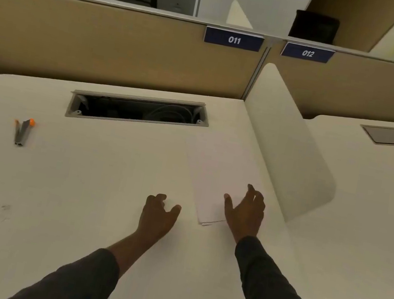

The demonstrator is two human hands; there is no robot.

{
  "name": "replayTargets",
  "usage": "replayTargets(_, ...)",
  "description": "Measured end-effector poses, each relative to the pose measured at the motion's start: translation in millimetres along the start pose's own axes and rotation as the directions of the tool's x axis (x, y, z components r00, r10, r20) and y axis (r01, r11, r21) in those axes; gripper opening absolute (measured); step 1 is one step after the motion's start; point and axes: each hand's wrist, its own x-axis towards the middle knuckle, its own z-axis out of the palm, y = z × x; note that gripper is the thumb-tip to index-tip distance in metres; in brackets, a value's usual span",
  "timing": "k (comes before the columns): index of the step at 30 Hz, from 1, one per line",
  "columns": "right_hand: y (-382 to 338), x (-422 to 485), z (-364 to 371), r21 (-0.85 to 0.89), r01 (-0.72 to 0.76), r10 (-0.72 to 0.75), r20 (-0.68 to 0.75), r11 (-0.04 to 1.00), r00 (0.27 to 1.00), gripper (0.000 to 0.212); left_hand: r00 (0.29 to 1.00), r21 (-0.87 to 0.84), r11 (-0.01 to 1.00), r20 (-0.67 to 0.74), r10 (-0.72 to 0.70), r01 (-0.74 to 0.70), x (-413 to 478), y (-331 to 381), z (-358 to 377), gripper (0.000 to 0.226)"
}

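Note:
A thin stack of white paper (212,173) lies on the white desk (96,174), right of centre, beside the divider. My right hand (245,213) hovers over the stack's near right corner with its fingers spread and relaxed, holding nothing. My left hand (158,213) is just left of the stack, above the desk, fingers loosely curled and empty. A grey stapler with orange ends (22,131) lies far to the left on the desk, well away from both hands.
An open cable tray (137,109) is cut into the desk behind the paper. A white rounded divider (286,144) walls off the right side from the neighbouring desk (365,205). A tan partition (104,43) with labels 011 and 012 closes the back.

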Motion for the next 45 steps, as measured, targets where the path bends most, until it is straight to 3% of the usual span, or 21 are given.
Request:
replayTargets(4, 26, 26, -10, -0.030, -0.189, 0.191, 0.100, 0.981, 0.976, 0.097, 0.993, -0.125, 0.987, 0.061, -0.096, 0.103, 6, 28, 28, 0.062)
replayTargets(10, 41, 56, -11, -0.137, -0.247, 0.259, 0.082, 0.959, 0.962, 0.107, 0.965, -0.246, 0.934, 0.032, -0.261, 0.261, 14, 60, 61, 0.069)
replayTargets(16, 40, 69, -11, -0.168, -0.232, 0.250, 0.095, 0.958, 0.964, 0.095, 0.931, -0.321, 0.877, 0.052, -0.360, 0.357, 25, 74, 79, 0.068)
replayTargets(24, 36, 69, -8, 0.076, -0.267, 0.246, 0.207, 0.961, 0.947, 0.083, 0.910, -0.445, 0.801, 0.088, -0.405, 0.400, 33, 71, 80, 0.051)
replayTargets(29, 36, 61, -11, 0.182, -0.282, 0.228, 0.272, 0.942, 0.935, 0.073, 0.910, -0.433, 0.806, 0.100, -0.403, 0.404, 38, 66, 74, 0.031)
replayTargets(33, 36, 48, -16, 0.265, -0.274, 0.195, 0.291, 0.924, 0.937, 0.059, 0.907, -0.378, 0.826, 0.124, -0.403, 0.418, 38, 57, 68, 0.031)
replayTargets(36, 33, 34, -21, 0.454, -0.312, 0.174, 0.320, 0.835, 0.931, 0.052, 0.932, -0.322, 0.874, 0.125, -0.341, 0.363, 34, 44, 64, 0.030)
replayTargets(40, 32, 13, -29, 0.581, -0.409, 0.188, 0.403, 0.704, 0.896, 0.035, 0.969, -0.250, 0.937, 0.111, -0.222, 0.243, 20, 26, 47, 0.003)
replayTargets(45, 35, -17, -34, 0.531, -0.335, 0.043, 0.488, 0.778, 0.872, 0.016, 0.981, -0.182, 0.972, 0.152, -0.118, 0.146, -4, -3, 8, 0.013)
